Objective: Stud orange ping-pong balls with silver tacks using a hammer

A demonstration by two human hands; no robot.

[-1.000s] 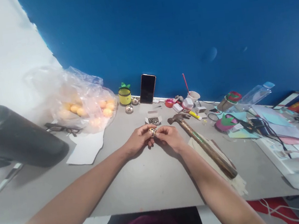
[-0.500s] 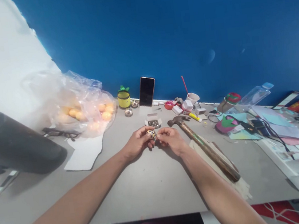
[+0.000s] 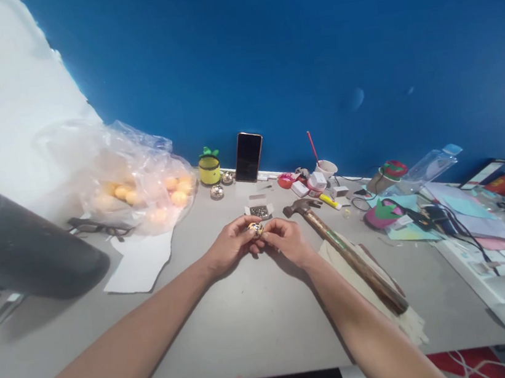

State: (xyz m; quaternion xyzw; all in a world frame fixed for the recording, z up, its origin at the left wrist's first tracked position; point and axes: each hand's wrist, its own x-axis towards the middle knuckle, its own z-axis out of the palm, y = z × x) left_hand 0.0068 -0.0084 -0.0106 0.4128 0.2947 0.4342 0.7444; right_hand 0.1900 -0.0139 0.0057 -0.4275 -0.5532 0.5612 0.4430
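Observation:
My left hand (image 3: 232, 243) grips a small yellowish ball (image 3: 255, 230), partly covered with shiny metal pieces and dark spots, between thumb and fingers. At the ball's right side my right hand (image 3: 286, 240) is closed in a pinch, its fingertips against or very near the surface. Whatever sits in that pinch is too small to make out. Just beyond the hands lies an open little box (image 3: 259, 211) of small shiny metal pieces, perhaps tacks. Two similar shiny balls, one nearer (image 3: 217, 192) and one farther (image 3: 227, 177), rest at the back.
A claw hammer (image 3: 352, 256) lies on a cloth right of my forearm. A phone (image 3: 249, 156) leans on the wall beside a yellow pot (image 3: 209, 169). Left are a bag of orange fruit (image 3: 140, 185), glasses (image 3: 99, 225) and a dark bottle (image 3: 27, 243); right, a power strip (image 3: 483, 282).
My right fingertips have closed in on the ball from the right. The ball has turned slightly in my left hand, and the view has shifted a little.

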